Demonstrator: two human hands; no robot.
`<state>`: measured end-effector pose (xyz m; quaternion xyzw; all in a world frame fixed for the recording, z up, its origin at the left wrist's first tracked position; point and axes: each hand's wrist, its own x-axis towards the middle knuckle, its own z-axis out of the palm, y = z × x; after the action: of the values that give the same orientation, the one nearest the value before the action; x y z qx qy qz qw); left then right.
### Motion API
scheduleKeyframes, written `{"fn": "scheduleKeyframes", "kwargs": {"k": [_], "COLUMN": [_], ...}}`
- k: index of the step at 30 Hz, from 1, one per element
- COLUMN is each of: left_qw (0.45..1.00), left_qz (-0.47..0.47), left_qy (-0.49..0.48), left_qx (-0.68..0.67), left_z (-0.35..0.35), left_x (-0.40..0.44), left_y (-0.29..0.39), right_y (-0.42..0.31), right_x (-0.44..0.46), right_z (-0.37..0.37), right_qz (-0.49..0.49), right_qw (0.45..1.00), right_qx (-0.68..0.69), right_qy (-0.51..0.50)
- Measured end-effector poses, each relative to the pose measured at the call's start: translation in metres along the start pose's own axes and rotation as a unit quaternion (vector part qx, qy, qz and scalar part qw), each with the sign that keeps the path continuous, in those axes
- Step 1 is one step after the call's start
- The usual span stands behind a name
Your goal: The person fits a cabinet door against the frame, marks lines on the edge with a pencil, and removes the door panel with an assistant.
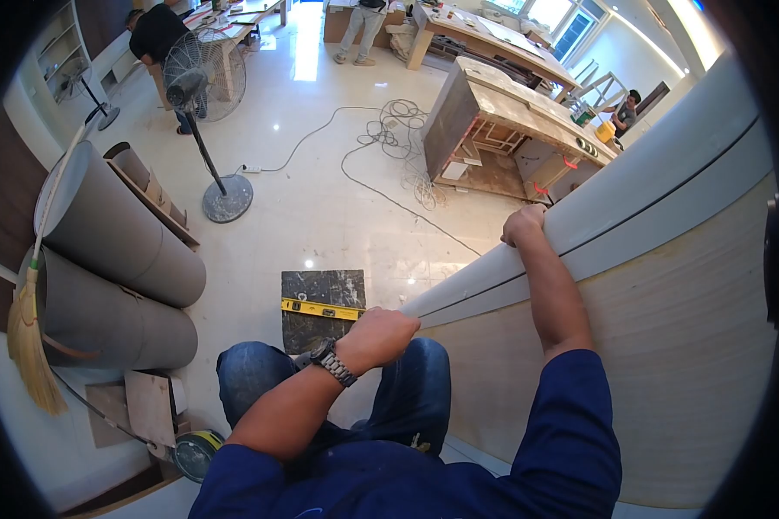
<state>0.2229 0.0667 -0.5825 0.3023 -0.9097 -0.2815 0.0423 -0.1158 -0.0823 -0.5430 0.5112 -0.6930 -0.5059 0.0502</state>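
A large curved panel [666, 285] with a pale wood-grain face and a grey-white rounded edge fills the right side. My left hand [378, 339], with a watch at the wrist, has its fingers wrapped round the near lower end of that edge. Farther up the same edge, my right hand [524, 225] grips it from above with bent fingers. A yellow spirit level [322, 309] lies on a dark square board [323, 281] on the floor, just beyond my left hand.
Left stand large grey rolls [134, 225], a straw broom [30, 346] and a standing fan [227, 198]. Cables [398, 130] cross the tiled floor. Ahead are a wooden cabinet [446, 112] and workbenches. Other people [160, 35] are at the back.
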Motion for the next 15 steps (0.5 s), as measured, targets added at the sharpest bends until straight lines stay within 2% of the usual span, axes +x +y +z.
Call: {"fn": "scheduleKeyframes", "kwargs": {"k": [15], "left_qw": [1.0], "left_qz": [0.002], "left_qy": [0.004], "left_qx": [-0.002], "left_z": [-0.0006], "left_x": [0.0004], "left_y": [0.0003], "right_y": [0.0005], "right_x": [-0.0013], "right_z": [-0.0018], "right_qz": [-0.003], "right_qw": [1.0], "right_qx": [0.001], "right_qy": [0.001]}}
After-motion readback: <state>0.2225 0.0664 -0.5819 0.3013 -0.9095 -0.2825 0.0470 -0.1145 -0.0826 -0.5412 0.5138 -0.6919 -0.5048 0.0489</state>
